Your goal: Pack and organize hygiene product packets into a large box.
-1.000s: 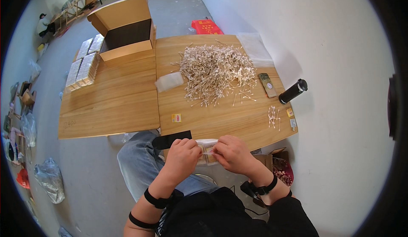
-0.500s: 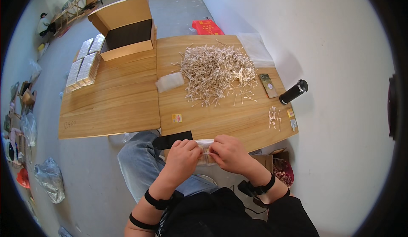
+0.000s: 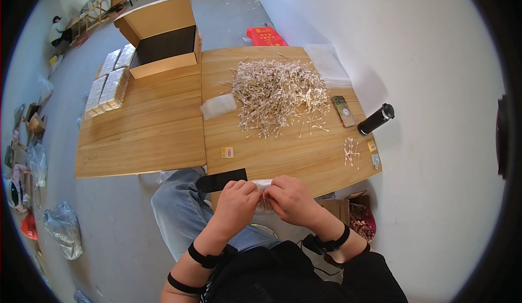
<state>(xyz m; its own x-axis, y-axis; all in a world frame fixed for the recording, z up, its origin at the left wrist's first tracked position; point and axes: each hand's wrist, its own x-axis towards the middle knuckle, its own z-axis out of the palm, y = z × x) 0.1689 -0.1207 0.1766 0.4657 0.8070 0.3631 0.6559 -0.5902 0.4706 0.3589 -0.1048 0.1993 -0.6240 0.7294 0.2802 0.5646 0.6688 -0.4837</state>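
Just off the table's near edge, both hands grip a small clear plastic bag of cotton swabs (image 3: 263, 184). My left hand (image 3: 235, 202) pinches its left side and my right hand (image 3: 292, 198) its right side, fingertips almost meeting over the middle. The fingers hide much of the bag. A flat black piece (image 3: 222, 180) lies beside my left hand at the edge. Beyond, a large heap of loose cotton swabs (image 3: 280, 96) covers the table (image 3: 261, 159), and a stack of clear empty bags (image 3: 218, 107) rests left of it.
An open cardboard box (image 3: 168, 66) with dark contents and several packed swab bundles (image 3: 113, 88) sit at the far left. A phone (image 3: 343, 111), a black bottle (image 3: 376, 119) and a few loose swabs (image 3: 351, 153) lie at the right. A small yellow card (image 3: 227, 152) is nearer me.
My hands have drawn slightly closer together over the bag, narrowing the gap between their fingertips. The things on the table have stayed in place.
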